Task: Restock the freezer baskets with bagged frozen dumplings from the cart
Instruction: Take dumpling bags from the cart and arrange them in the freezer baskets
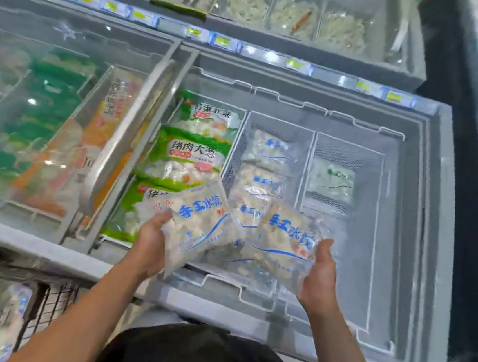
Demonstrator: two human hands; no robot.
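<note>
Grey chest freezers fill the shop floor, and the nearest freezer (pixel 426 223) stands open on its right side, its sliding glass lid (pixel 58 114) pushed over the left half. Inside, green printed bags (pixel 189 156) fill one basket, the middle basket (pixel 244 139) holds clear bags with blue lettering, and the right basket (pixel 377 229) is nearly bare, with one bag at its far end.

Both hands are over the middle basket, each carrying a clear bag of dumplings. Judging by that, the step in hand is placing stock. The left hand (pixel 150 236) grips the left bag (pixel 195 226) along its left edge, thumb on top and fingers curled beneath. The right hand (pixel 321 270) cradles the right bag (pixel 287 245) from its right side, thumb up along the edge; its fingers are hidden under the bag, so probably curled around it.

Next, both bags need lowering flat, lettering up. More white bags wait in the wire cart (pixel 42 306) at lower left.
</note>
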